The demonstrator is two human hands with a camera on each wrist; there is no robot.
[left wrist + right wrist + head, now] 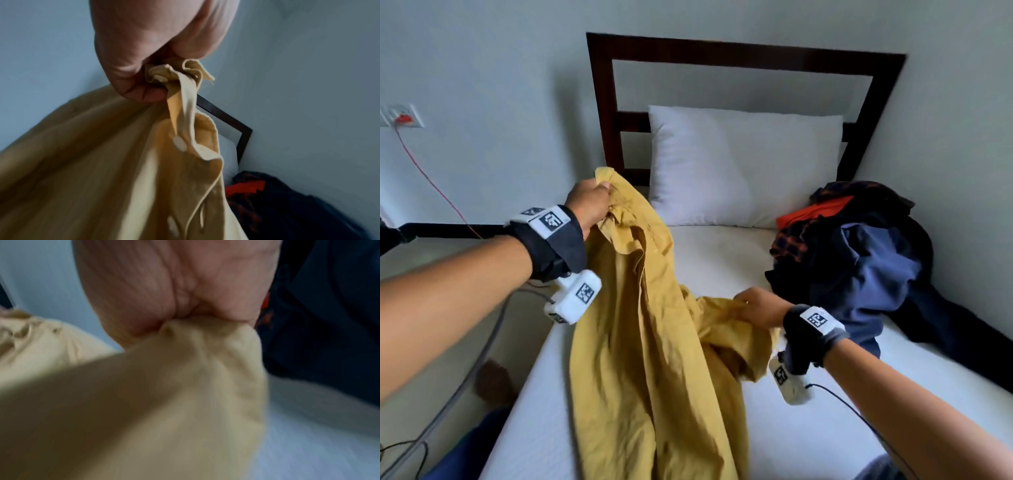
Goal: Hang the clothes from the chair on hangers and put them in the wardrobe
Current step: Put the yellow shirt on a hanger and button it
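In the head view, the left hand (pixel 589 204) is clenching the collar end of a mustard-yellow button-up cotton shirt (pixel 654 325) in the middle left of the frame, holding it raised. The shirt is draping down the centre of the frame onto the white mattress of the bed (pixel 808 445). The right hand (pixel 760 308), right of centre, is bunching another part of the same shirt in its grip, low over the mattress. A heap of dark clothes, navy, plaid and orange (pixel 859 260), is lying at the right of the frame, just beside the right hand. A white pillow (pixel 743 164) is leaning against the dark wooden headboard (pixel 722 48) at the top.

In the left wrist view, the fingers (pixel 131 81) are curling tightly round the shirt's (pixel 102 162) buttoned edge in the upper centre.

In the right wrist view, which is blurred, the hand (pixel 174 288) is pinching a fold of the shirt (pixel 164 394) at centre.
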